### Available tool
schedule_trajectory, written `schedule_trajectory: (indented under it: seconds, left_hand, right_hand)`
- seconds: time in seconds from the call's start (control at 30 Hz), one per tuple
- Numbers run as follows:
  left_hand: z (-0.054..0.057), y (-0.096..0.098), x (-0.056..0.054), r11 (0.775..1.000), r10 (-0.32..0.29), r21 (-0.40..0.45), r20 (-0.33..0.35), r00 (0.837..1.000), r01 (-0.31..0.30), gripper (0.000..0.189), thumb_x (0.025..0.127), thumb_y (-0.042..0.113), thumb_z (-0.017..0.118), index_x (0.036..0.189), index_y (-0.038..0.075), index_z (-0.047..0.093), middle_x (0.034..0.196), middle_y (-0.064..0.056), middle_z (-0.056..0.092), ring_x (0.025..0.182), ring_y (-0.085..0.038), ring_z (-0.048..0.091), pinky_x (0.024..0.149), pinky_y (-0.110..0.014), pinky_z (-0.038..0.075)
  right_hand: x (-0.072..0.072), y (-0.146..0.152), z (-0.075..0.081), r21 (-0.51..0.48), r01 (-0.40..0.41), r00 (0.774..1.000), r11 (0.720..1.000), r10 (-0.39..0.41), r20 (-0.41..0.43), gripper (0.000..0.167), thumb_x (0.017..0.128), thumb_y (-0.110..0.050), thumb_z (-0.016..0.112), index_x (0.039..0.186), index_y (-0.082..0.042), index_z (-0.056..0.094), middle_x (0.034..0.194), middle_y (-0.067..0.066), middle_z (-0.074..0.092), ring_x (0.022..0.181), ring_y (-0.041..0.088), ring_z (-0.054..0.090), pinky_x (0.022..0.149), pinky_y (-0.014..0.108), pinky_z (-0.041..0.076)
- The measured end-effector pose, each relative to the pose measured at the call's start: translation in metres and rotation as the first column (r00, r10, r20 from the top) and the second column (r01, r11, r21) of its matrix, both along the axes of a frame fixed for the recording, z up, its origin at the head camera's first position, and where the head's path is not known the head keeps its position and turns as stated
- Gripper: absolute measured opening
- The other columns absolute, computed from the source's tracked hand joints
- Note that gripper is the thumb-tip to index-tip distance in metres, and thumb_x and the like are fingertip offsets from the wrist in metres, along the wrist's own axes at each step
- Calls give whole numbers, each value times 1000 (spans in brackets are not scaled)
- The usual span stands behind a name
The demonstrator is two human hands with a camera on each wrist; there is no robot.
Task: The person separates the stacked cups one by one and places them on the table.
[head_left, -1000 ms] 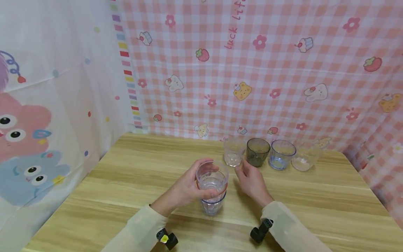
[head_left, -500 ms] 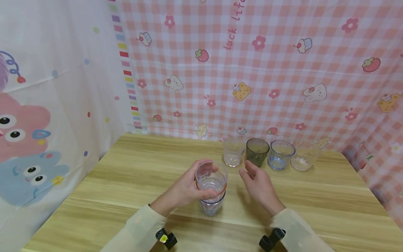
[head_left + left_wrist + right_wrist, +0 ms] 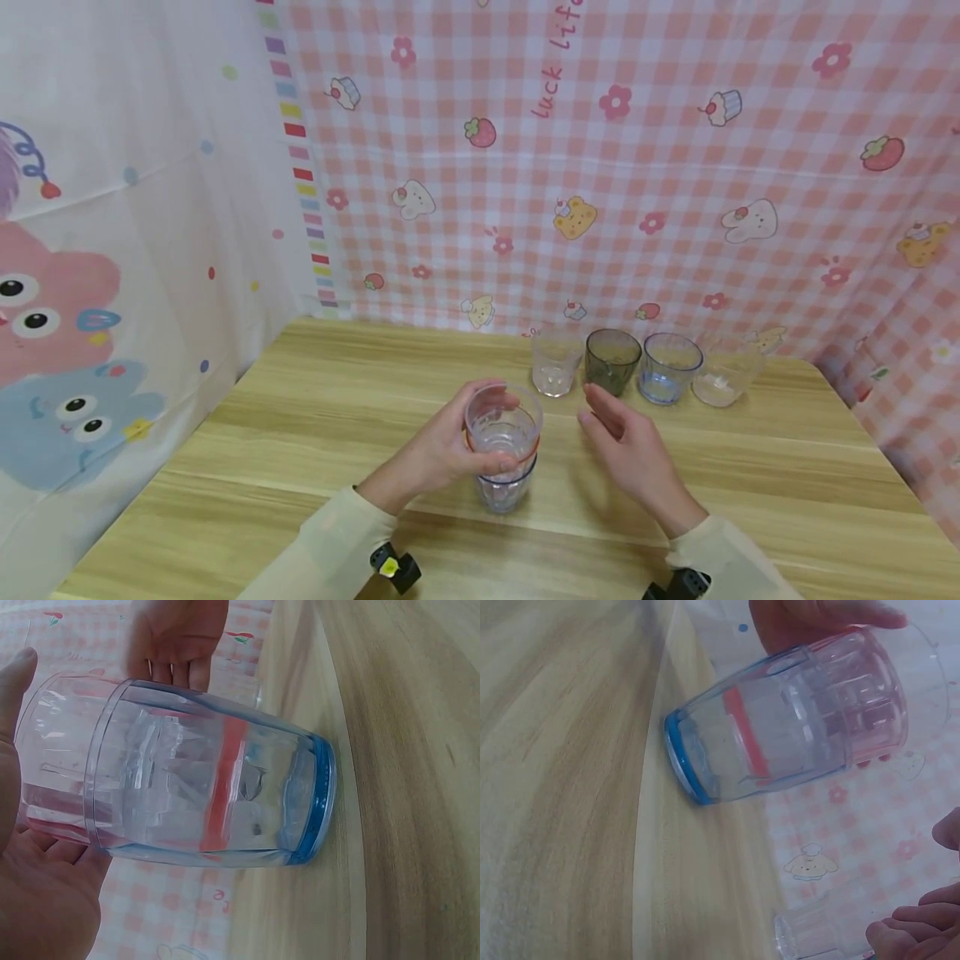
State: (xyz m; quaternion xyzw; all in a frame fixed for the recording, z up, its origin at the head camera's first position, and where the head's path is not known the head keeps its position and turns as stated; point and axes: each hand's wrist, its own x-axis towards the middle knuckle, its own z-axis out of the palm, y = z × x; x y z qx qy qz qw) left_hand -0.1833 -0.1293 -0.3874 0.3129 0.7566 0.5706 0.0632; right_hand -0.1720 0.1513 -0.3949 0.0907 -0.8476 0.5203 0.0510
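Observation:
A stack of nested tumblers stands upright on the table, with a blue tumbler [image 3: 504, 494] at the bottom, a pinkish-red tumbler [image 3: 874, 694] set inside it and a clear tumbler [image 3: 506, 433] on top. My left hand [image 3: 442, 454] grips the upper part of the stack, thumb in front and fingers round the back. The thick blue base [image 3: 321, 799] sits on the wood in the left wrist view. To the right of the stack, my right hand [image 3: 633, 450] is held apart from it with relaxed fingers and nothing in it; its fingertips overlap the dark tumbler in the head view.
Behind my right hand a row of tumblers lines the table's back: a clear tumbler [image 3: 553, 375], a dark grey-green tumbler [image 3: 613, 354], a blue-tinted tumbler [image 3: 669, 375] and another clear tumbler [image 3: 722, 385]. A checked cloth [image 3: 450, 183] hangs behind the wooden table [image 3: 300, 433].
My right hand has drawn away from the left clear tumbler in the row, moving right and toward me as its fingers opened out. My left hand and the stack have stayed put.

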Motion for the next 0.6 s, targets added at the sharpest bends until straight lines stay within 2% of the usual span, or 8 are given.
schedule_trajectory:
  seconds: [0.1,0.23,0.37,0.6]
  left_hand:
    - [0,0,-1,1000,-3,-4,6,1000,3,93,86,28,95,157,6,38,153,-16,61,146,-34,56,121,-35,44]
    - [1,-2,-3,1000,-11,-9,13,1000,11,93,85,26,95,157,7,38,154,-15,60,147,-33,55,123,-46,42]
    - [2,-2,-4,1000,-15,-27,27,1000,16,95,84,19,95,158,8,37,155,-14,60,149,-34,54,126,-56,38]
    - [-3,-5,-2,989,22,-147,23,999,-18,100,82,18,96,161,6,35,160,-16,54,148,-36,53,126,-59,39]
  right_hand:
    - [4,1,3,-16,-3,1000,1000,3,-5,53,113,-17,57,160,6,44,163,24,50,150,38,52,117,45,49]
    - [7,1,5,-43,-15,1000,999,15,-9,53,113,-17,57,159,6,45,163,25,50,150,40,53,115,40,51]
    - [9,2,5,-65,-25,1000,998,24,-13,53,113,-17,58,159,7,45,163,25,50,149,41,53,113,34,52]
    - [11,3,6,-83,-38,999,996,37,-18,52,113,-18,59,158,6,47,162,24,51,148,41,54,109,23,52]
